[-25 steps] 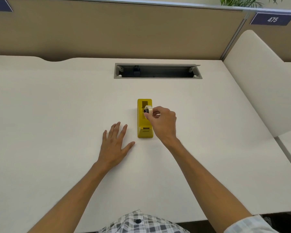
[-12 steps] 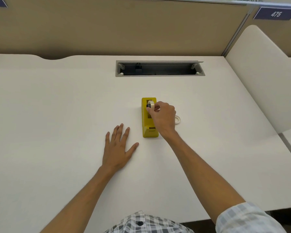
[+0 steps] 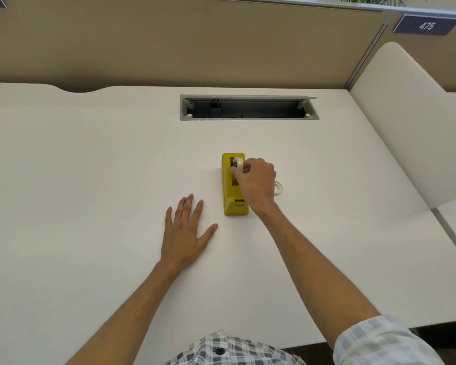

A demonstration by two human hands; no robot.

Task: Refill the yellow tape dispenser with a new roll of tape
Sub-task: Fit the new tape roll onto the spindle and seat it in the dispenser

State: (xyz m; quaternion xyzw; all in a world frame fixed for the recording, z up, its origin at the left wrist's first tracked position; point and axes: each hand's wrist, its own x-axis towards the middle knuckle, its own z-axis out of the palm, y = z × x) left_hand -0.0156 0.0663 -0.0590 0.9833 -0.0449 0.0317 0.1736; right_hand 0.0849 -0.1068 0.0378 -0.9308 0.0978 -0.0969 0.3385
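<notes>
His right hand [image 3: 257,181] has its grip pinched on the tape roll [image 3: 238,163], poised over the yellow dispenser [image 3: 234,186] mid-bench [image 3: 90,180], not yet seated; left hand [image 3: 183,229] lies flat, empty.

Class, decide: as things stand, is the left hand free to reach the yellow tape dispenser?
Probably yes. The left hand lies flat on the desk beside the dispenser, with only bare desk between them.

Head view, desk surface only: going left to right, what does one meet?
Left hand flat on the desk → yellow tape dispenser → right hand holding the tape roll over the dispenser → second tape ring lying just beyond that hand.
</notes>
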